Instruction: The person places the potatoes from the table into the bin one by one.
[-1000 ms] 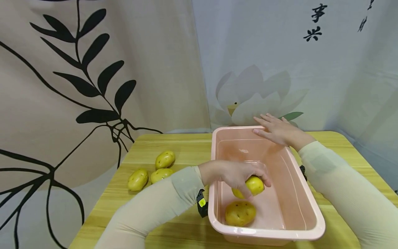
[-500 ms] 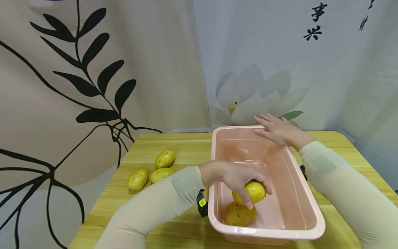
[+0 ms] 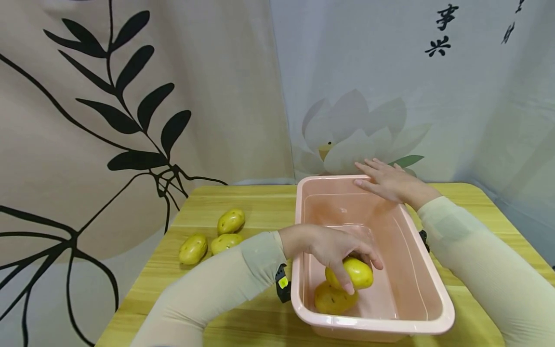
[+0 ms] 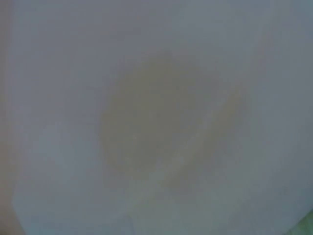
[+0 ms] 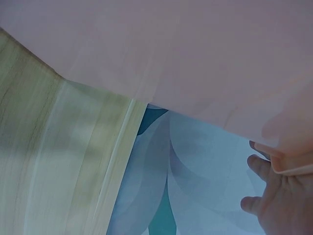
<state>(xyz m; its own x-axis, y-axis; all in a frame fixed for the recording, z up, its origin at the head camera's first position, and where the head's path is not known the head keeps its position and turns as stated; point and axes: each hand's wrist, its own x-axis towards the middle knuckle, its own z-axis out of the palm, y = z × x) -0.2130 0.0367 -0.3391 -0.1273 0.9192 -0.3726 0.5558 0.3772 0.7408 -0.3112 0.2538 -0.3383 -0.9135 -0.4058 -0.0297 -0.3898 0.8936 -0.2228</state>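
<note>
In the head view, my left hand [image 3: 331,248] reaches into a pink plastic tub [image 3: 416,270], its fingers and thumb round a yellow potato [image 3: 357,274]. This potato sits right against a second, browner potato [image 3: 334,299] near the tub's front left corner. My right hand [image 3: 386,180] rests on the far right corner of the rim, fingers straight and spread. From below, the right wrist view shows the right hand [image 5: 286,200] at the rim, against the tub's outer wall [image 5: 146,49]. The left wrist view is dim, with a blurred potato shape [image 4: 151,117] through the tub wall.
Three more potatoes lie on the wooden table [image 3: 260,207] left of the tub: one at the back [image 3: 231,221], one in the middle [image 3: 225,243] and one at the left [image 3: 193,249]. Behind the table hangs a printed curtain [image 3: 234,96].
My left hand has brought its potato slightly nearer the front of the tub, up against the browner potato. The right hand keeps its place on the rim.
</note>
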